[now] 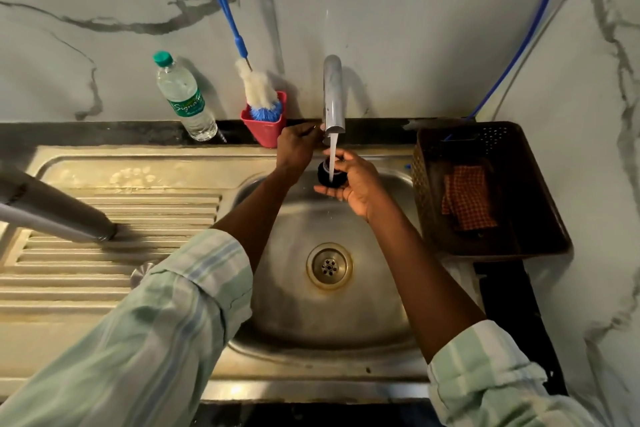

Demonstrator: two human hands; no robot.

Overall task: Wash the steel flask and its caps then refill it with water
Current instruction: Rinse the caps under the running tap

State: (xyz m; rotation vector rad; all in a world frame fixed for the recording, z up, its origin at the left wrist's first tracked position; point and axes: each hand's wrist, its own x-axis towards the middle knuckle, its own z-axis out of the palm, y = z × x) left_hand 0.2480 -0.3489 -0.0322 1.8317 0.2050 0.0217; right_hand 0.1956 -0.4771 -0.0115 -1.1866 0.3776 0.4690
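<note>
your right hand is curled around a small round black cap, holding it over the steel sink basin right in the stream of water running from the chrome tap. your left hand is up at the base of that tap, fingers bent around something there, probably the handle, but i can't tell for sure since the spout and your hand cover it. the tall steel flask is standing over on the ribbed steel drainboard to the left, well apart from the basin, only its lower body showing at the frame edge. a small round shiny steel cap sits on the drainboard too, partly tucked behind your pale green striped left sleeve. along the dark back ledge of the table there's a clear plastic water bottle with a green lid, and beside it a red plastic cup holding a blue-handled bottle brush with white and blue bristles. to the right of the sink a brown perforated plastic basket holds an orange checked cloth. a thin blue hose runs down the marble wall behind it. round drain sits in the middle of the basin.
</note>
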